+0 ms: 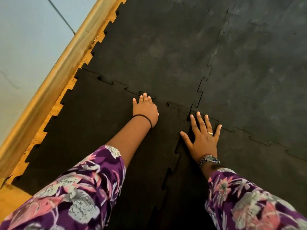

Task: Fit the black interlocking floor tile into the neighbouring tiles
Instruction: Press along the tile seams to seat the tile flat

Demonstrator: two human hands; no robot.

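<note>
The black interlocking rubber floor tile (99,130) lies flat on the wooden floor (15,201), just beside the pale wooden skirting board (49,83) and meeting the laid black neighbouring tiles (157,47) on its far side. It looks dense and heavy yet bendable, grippy rather than slick — best pressed down along its toothed edges than lifted. The left hand (145,109) presses flat on the far seam, grip released. The right hand (203,136), fingers splayed and grasping nothing, bears on the side seam farthest from the skirting board.
</note>
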